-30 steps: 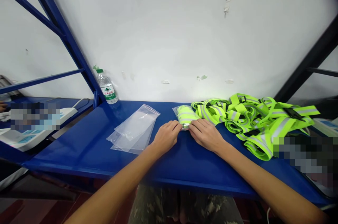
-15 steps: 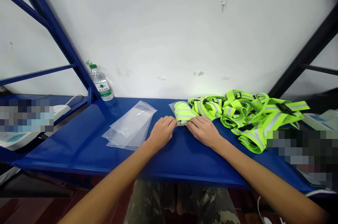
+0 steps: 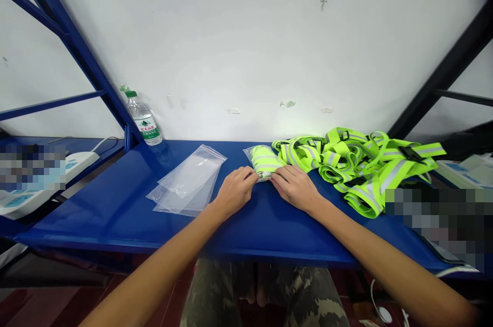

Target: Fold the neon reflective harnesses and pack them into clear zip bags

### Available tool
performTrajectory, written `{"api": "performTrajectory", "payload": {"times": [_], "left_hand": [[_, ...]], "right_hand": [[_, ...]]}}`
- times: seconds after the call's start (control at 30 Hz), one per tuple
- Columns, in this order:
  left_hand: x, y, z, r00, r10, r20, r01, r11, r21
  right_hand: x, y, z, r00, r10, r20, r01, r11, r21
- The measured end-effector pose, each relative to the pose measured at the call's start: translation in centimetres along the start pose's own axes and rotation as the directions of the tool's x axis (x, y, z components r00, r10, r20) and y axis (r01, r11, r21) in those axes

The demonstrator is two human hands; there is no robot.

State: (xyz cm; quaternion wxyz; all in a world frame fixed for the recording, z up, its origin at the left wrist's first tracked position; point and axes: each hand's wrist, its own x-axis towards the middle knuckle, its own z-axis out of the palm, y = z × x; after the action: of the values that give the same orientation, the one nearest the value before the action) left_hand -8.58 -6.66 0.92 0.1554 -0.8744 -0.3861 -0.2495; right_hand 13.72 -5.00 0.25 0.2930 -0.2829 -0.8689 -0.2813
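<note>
A clear plastic bag with a folded yellow-green reflective strap bundle (image 3: 265,158) inside lies on the blue table (image 3: 127,214). My left hand (image 3: 235,189) pinches the bag's near left corner with closed fingers. At the near right corner, my right hand (image 3: 296,187) has its fingers closed on the same bag. Flat clear zip bags (image 3: 188,180) overlap each other to the left of my left hand. Beyond my right hand spreads a tangled heap of yellow-green reflective straps (image 3: 370,162) with black buckles.
A water bottle (image 3: 145,120) with a green cap leans near the wall at the table's back left. White power strips stand at the far left (image 3: 73,168) and far right. Blue and black frame bars rise on either side.
The view has shifted slightly, so everything sits a little further left and higher. Both hands stay at the bag's near edge, with only small finger movements.
</note>
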Motion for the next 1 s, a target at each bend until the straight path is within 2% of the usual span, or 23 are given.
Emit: {"api": "performTrajectory", "payload": {"times": [0.47, 0.8, 1.0], "left_hand": [[0.2, 0.7, 0.1, 1.0, 0.009, 0.014, -0.009, 0.999, 0.041], [0.3, 0.9, 0.2, 0.997, 0.048, 0.065, -0.056, 0.992, 0.114], [0.4, 1.1, 0.2, 0.999, 0.038, 0.04, -0.042, 0.992, 0.117]], "right_hand": [[0.1, -0.5, 0.5, 0.999, -0.044, 0.023, 0.045, 0.999, -0.015], [0.4, -0.7, 0.2, 0.998, -0.06, 0.028, 0.061, 0.998, -0.013], [0.5, -1.0, 0.3, 0.998, -0.056, 0.008, 0.056, 0.998, -0.029]]}}
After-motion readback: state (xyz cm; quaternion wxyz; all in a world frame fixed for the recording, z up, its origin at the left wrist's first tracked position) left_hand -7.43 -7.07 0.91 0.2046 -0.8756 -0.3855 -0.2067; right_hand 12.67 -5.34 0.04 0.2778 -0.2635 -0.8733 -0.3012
